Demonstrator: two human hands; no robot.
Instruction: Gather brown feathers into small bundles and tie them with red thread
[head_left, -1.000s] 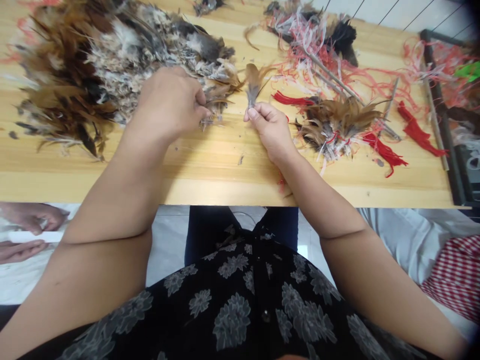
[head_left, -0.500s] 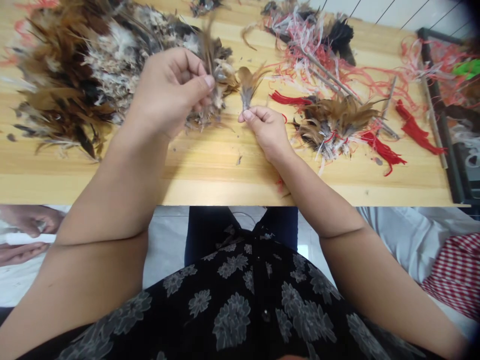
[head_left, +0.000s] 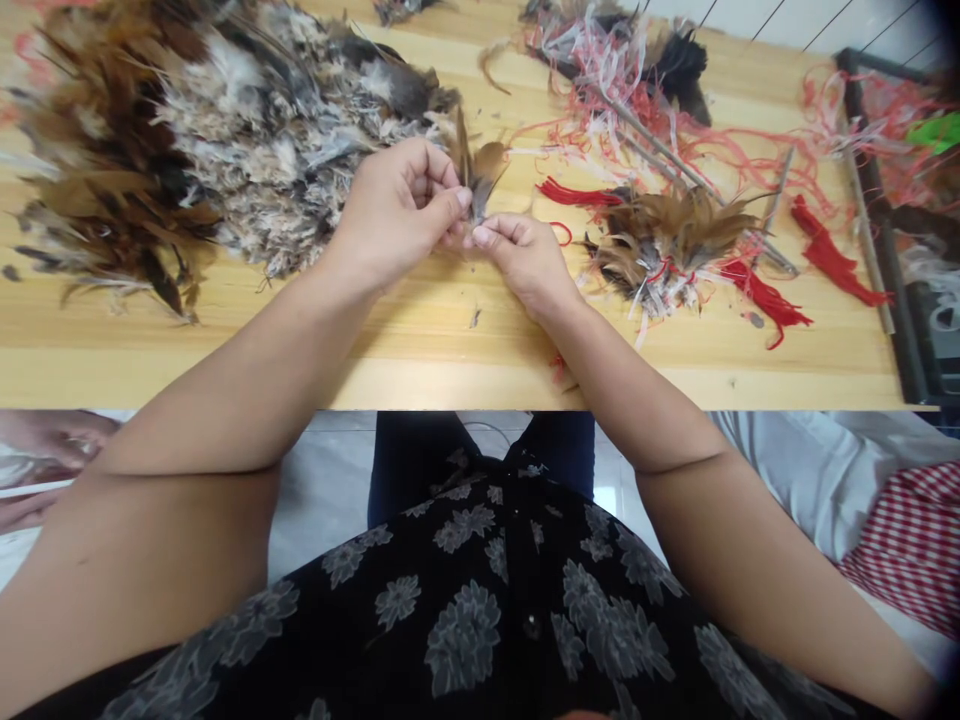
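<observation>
My left hand [head_left: 416, 200] pinches a brown feather [head_left: 460, 145] between thumb and fingers, its tip pointing up. Close beside it, my right hand [head_left: 525, 255] grips the base of a small brown and grey feather bunch [head_left: 487, 170]. The two hands meet at the feather bases, so the quill ends are hidden by the fingertips. Behind my left hand spreads a large pile of grey and white feathers [head_left: 270, 150], with brown feathers [head_left: 112, 200] along its left side. To the right of my right hand lies a brown feather cluster tied with red thread [head_left: 667, 245].
Red yarn tassels [head_left: 832, 255] and thin sticks [head_left: 660, 150] lie on the right of the wooden table [head_left: 465, 350]. Tangled pink and white strips [head_left: 600, 80] are at the back. A dark-framed tray [head_left: 892, 250] stands at the right edge. Another person's hands [head_left: 45, 450] show at lower left.
My left hand has moved right and slightly down, bringing its feather beside the bunch in my right hand. My right hand has barely moved.
</observation>
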